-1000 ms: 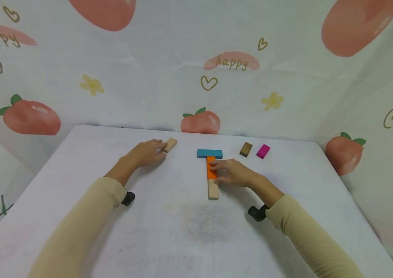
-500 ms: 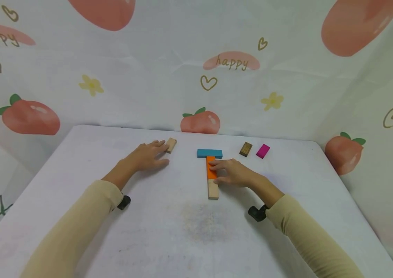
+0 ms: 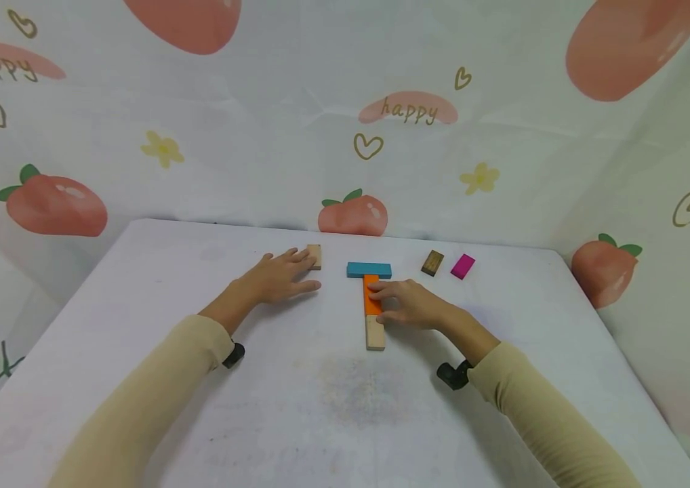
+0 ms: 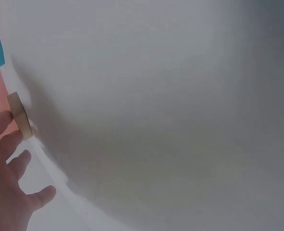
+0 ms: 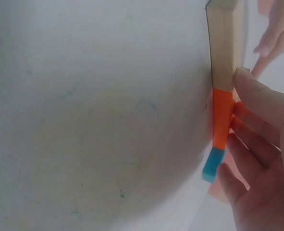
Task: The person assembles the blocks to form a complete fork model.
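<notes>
My left hand, fingers spread, touches the near left side of a plain wooden block with its fingertips. In the left wrist view, that wooden block stands against the fingertips, with the thumb held apart from it. My right hand rests its fingers on an orange block. The right wrist view has the relaxed fingers along the orange block and the thumb tip by its joint with a second plain block. A blue block lies crosswise at the orange block's far end, forming a T.
To the right of the T, a dark brown block and a magenta block lie near the back of the white table. A fabric backdrop printed with peaches hangs behind the table's far edge.
My left hand has slid right, and the plain block by its fingers has moved right towards the blue one and turned straighter. The fingers have spread. My right hand stays put.
</notes>
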Demonstrator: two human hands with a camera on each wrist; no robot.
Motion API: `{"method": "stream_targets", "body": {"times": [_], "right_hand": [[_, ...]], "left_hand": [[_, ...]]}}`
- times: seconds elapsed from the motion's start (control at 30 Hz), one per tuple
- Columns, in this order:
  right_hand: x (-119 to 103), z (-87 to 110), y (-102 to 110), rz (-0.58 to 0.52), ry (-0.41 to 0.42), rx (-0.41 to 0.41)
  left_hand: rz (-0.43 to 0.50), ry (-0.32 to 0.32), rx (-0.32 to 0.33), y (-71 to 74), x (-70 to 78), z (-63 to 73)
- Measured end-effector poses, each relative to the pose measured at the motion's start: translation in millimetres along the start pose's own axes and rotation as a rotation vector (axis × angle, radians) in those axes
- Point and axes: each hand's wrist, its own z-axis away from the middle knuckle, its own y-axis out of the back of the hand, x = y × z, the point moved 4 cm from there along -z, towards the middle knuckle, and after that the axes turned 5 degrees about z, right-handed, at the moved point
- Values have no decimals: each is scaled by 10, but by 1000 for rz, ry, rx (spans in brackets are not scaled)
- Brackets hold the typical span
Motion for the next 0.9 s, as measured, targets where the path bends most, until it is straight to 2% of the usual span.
{"method": "stream_targets", "body": {"times": [0.5,0.7,0.9], "right_hand": [[24,-23,-18,1,-18,-11],[10,-39,-27,-1,-7,-14],[16,-30,-20,10,-2,-2]], "left_hand": [[-67,13,-26,-100,225,-189],[-90,-10,-19,-53,191,-149],[-41,-28,-34,-40,201,-134]]}}
